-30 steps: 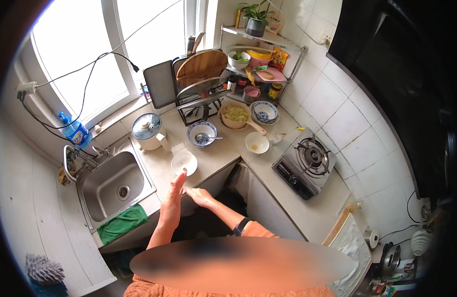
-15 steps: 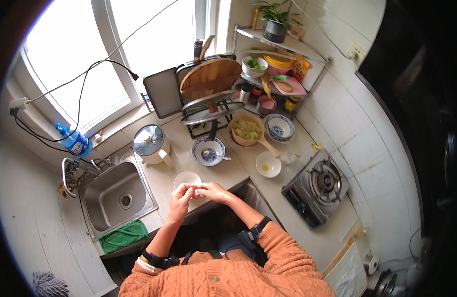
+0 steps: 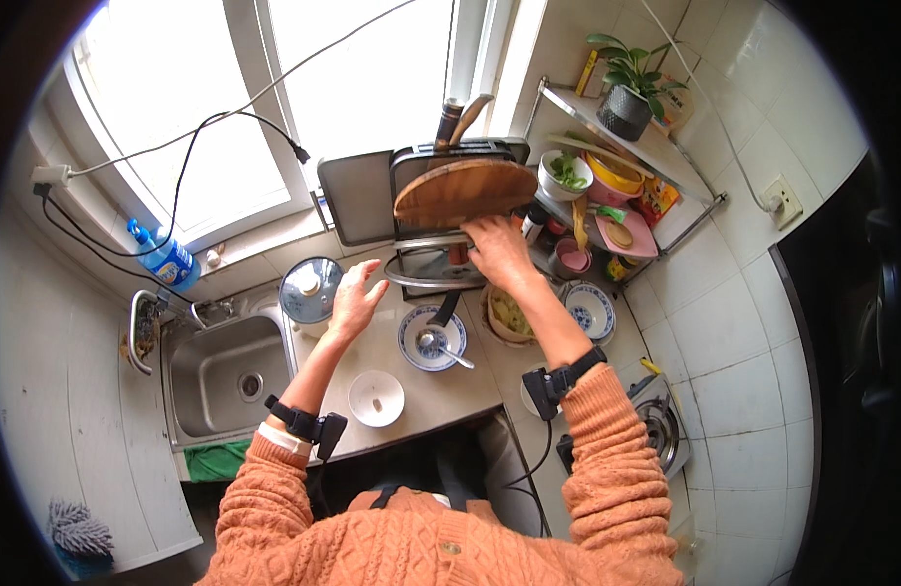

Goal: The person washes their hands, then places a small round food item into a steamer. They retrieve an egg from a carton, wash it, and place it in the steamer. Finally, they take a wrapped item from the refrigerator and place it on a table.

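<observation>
My right hand reaches to the rack, its bent fingers on the lower edge of a round wooden cutting board. The thumb's hold is partly hidden. Just below that hand are glass pot lids standing in the rack. My left hand is raised with fingers spread, holding nothing, beside a cream pot with a glass lid. In front of me stands a small white bowl with a small pale piece inside. Behind it, a blue-patterned bowl holds a spoon.
A steel sink lies left, with a green cloth at its front. A grey baking tray leans by the window. Right are a pan of pale green food, stacked patterned bowls, a gas stove and a corner shelf.
My hands have parted from above the small white bowl, where they were together. The right went up to the cutting board, the left toward the lidded pot. The view has shifted.
</observation>
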A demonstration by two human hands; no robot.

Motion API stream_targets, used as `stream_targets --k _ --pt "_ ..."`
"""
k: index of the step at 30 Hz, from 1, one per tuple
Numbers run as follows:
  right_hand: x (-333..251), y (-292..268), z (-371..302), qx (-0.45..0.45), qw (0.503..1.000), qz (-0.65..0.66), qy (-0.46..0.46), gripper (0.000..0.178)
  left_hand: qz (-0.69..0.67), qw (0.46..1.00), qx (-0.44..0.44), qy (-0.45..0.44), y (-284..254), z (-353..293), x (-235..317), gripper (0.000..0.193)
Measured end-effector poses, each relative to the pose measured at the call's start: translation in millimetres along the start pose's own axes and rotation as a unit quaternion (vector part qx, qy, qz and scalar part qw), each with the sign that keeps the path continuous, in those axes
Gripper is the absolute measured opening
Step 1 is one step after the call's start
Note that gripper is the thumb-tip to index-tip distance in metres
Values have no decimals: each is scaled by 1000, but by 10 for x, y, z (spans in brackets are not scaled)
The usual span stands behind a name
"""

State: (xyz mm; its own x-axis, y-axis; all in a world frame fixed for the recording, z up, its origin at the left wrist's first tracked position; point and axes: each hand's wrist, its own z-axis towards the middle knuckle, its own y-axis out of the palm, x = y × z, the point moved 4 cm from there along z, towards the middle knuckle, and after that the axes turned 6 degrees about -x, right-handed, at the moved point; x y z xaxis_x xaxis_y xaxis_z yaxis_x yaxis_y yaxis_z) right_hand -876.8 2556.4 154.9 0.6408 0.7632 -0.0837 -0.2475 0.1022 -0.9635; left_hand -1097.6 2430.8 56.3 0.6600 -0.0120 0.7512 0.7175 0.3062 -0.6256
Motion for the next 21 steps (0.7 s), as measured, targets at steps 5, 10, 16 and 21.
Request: stream_targets --k 5,10,16,21 --pt "196 218 269 -107 994 -14 23 13 -31 999 -29 9 148 256 -70 52" --pt "216 -222 318 -136 990 25 22 13 -49 997 11 67 125 177 36 52" --pt "-152 -1087 -83 -87 995 32 27 10 -150 985 -23 81 186 49 514 29" --pt "-542 -1671 -975 41 997 53 44 16 -400 883 -232 78 587 -187 1284 42"
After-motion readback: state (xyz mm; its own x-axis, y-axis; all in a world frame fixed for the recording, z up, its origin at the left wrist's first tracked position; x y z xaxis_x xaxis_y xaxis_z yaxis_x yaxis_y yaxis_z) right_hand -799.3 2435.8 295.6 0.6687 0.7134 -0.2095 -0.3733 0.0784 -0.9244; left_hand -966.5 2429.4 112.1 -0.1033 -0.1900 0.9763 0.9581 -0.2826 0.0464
